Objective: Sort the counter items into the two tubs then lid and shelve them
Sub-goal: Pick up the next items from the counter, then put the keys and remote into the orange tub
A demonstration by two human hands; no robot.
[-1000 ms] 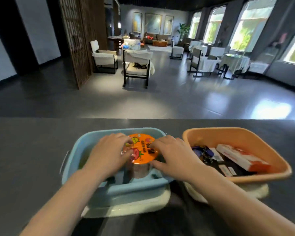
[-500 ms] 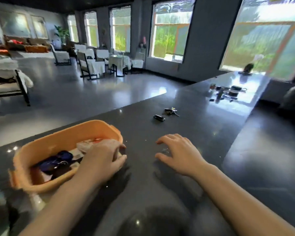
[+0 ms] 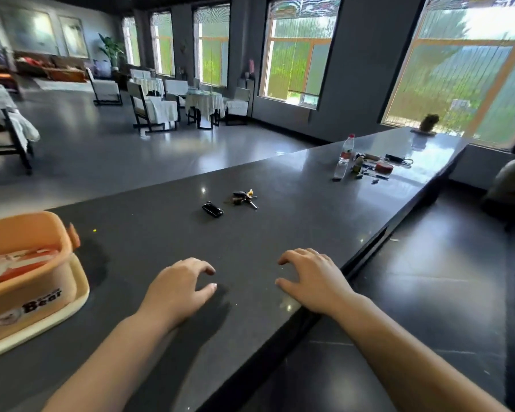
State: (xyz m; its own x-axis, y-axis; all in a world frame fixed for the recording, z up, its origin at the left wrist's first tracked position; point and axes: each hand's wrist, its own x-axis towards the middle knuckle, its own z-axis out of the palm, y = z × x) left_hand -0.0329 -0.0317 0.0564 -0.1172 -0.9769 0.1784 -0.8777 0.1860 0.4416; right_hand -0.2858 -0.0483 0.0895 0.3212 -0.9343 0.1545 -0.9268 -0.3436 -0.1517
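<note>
Head view:
- Both hands hover low over the dark counter (image 3: pixel 280 179), palms down, holding nothing.
- Left hand (image 3: pixel 176 289) has its fingers loosely bent and relaxed, thumb out to the side.
- Right hand (image 3: pixel 312 278) sits near the counter's front edge, fingers relaxed and slightly spread.
- Orange tub (image 3: pixel 27 281) stands at the far left on a cream lid (image 3: pixel 72 304), with a red-and-white box (image 3: pixel 15 263) inside.
- Black key fob (image 3: pixel 212 209) lies further up the counter, just beside a bunch of keys (image 3: pixel 244 198).
- Water bottle (image 3: pixel 346 149) stands well apart, next to a small cluster of pens and oddments (image 3: pixel 375 169).
</note>
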